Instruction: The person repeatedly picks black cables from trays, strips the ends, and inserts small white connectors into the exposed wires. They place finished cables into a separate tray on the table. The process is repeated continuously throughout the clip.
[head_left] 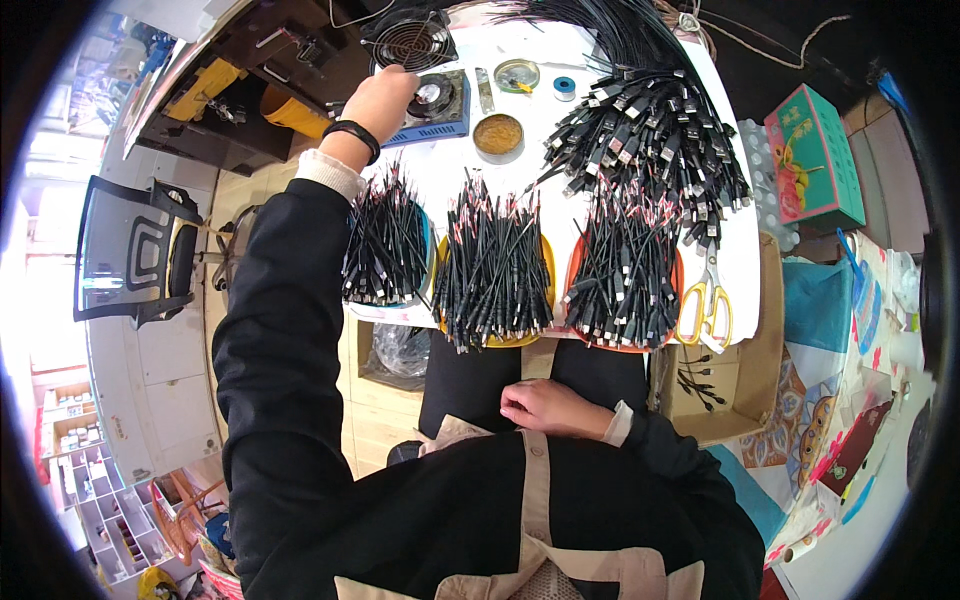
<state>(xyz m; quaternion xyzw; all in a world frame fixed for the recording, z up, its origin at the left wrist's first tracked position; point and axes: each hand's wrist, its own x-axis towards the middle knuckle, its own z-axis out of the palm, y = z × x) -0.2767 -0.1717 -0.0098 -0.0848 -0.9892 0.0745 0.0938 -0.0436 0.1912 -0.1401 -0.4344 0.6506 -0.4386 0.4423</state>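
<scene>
My left hand [378, 103], with a black band at the wrist, reaches to the far left of the white table. It is at the near-left side of a blue box [440, 122] with a round dark-and-silver top; its fingers are mostly hidden by the back of the hand. My right hand [555, 407] rests on my lap with its fingers curled and nothing showing in them. Between my arms and the far side lie three bundles of short black cables with red-and-white wire ends: a left bundle [385, 245], a middle bundle [492, 265] in a yellow tray and a right bundle [622, 265] in an orange tray.
A large heap of black USB cables [640, 135] covers the far right. Near the box are a fan [412, 42], a round tin [498, 135], a glass dish [517, 74] and a solder spool [564, 88]. Yellow-handled scissors [706, 308] lie at the right edge, above a cardboard box [742, 410].
</scene>
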